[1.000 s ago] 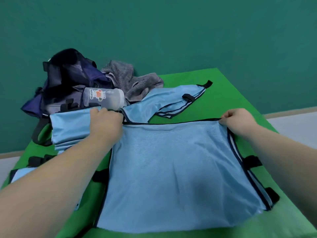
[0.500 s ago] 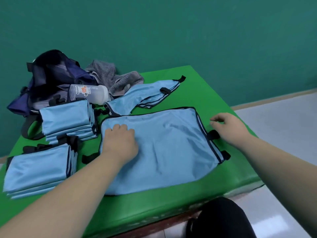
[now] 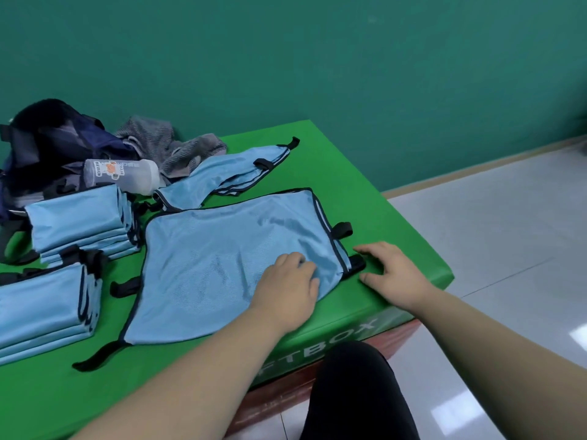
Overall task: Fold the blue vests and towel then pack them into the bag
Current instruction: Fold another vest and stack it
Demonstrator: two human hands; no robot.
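Light-blue black-trimmed mesh vest (image 3: 206,268) flat on green padded box (image 3: 365,185); left hand (image 3: 287,290) on its right part, fingers bent, pinch or press unclear; right hand (image 3: 394,276) spread just beside its edge.

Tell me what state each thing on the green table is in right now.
Spread vest, lying flat, unfolded.
Second vest, loose, crumpled behind it.
Far stack, folded, unpacked.
Near stack, folded, unpacked.
Towel, crumpled, unfolded.
Bag, slumped at the back.
Bottle, lying on its side.
Left hand, resting on the spread vest.
Right hand, open beside its strap.
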